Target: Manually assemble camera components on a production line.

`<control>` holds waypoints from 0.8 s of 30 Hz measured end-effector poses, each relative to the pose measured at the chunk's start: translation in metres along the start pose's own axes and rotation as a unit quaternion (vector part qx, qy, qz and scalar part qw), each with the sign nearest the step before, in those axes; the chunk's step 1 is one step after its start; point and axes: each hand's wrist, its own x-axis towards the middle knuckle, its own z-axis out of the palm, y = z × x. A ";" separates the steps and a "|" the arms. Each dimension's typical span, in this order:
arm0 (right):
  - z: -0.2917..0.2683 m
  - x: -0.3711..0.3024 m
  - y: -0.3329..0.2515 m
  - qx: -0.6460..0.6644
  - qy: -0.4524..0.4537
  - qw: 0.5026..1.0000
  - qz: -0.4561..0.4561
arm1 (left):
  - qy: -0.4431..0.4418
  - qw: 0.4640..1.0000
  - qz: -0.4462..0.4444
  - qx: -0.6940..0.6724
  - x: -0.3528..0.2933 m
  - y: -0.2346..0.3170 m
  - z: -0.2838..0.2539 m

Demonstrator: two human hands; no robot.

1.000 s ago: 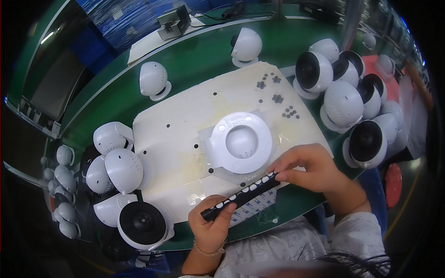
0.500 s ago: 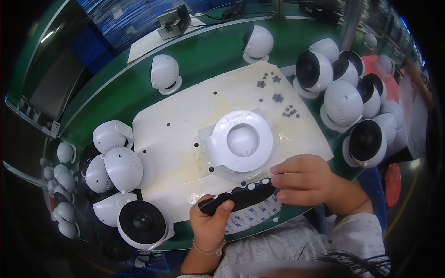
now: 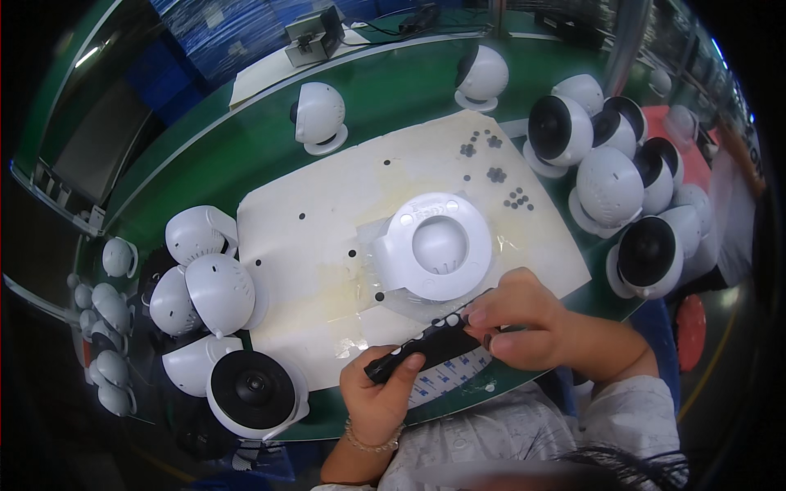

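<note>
My left hand (image 3: 378, 393) is wrapped round one end of a black adhesive-pad sheet (image 3: 438, 345), bent lengthwise with white round spots along its upper edge. At the sheet's other end, my right hand (image 3: 524, 327) has its fingers drawn together, and a small black pad (image 3: 488, 340) shows at the fingertips. Just beyond both hands, a white camera (image 3: 477, 270) lies with its ring-shaped base up, on clear film over the pale board (image 3: 303, 311). The round recess in its base faces me. Neither hand touches it.
White ball-shaped cameras with black fronts crowd the left (image 3: 219, 295) and right (image 3: 610, 184) of the board. Two more cameras (image 3: 319, 114) (image 3: 483, 75) stand on the green surface (image 3: 385, 102) behind. Loose black dots (image 3: 496, 175) lie on the board's far right corner.
My right fingers have curled in and moved left onto the sheet's end. Both cameras on the far green surface have shifted right. The sheet is tilted more steeply.
</note>
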 end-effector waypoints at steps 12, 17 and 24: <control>-0.002 -0.003 0.006 0.085 0.135 0.986 0.040 | -0.021 0.998 -0.006 0.055 -0.001 0.008 0.002; -0.018 0.045 0.022 0.167 0.152 0.953 0.201 | -0.039 0.943 0.288 0.164 0.013 0.006 0.014; -0.022 0.059 0.031 0.081 0.105 0.948 0.290 | -0.104 0.938 0.242 0.226 0.018 0.002 0.010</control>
